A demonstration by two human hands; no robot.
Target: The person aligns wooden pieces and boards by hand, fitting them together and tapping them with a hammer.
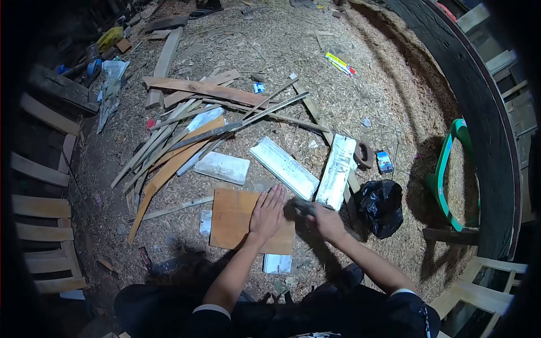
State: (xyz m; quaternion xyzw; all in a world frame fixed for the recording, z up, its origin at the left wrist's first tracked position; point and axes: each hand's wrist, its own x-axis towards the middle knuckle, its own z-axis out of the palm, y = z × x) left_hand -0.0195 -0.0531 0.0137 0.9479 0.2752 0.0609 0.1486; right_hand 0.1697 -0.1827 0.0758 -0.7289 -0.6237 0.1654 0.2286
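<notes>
My left hand point(269, 214) lies flat on a square brown wooden board point(228, 217), its fingers stretched toward the board's far edge. Gripped in my right hand point(328, 221) is a dark tool point(303, 207), just past the board's right edge; its exact kind is too blurred to make out. Under the near edge of the board, part of a whitish block point(277, 263) sticks out. Beyond my hands lie a long whitish plank point(286, 168) and another whitish plank point(338, 169), which slants beside a brown saw handle point(365, 155).
A heap of thin wood strips point(186, 132) spreads at the upper left. To the right are a black plastic bag point(381, 207), a small blue packet point(384, 162) and a green plastic frame point(442, 180). Wood shavings cover the ground. Slatted wooden pieces point(42, 208) stand at the left.
</notes>
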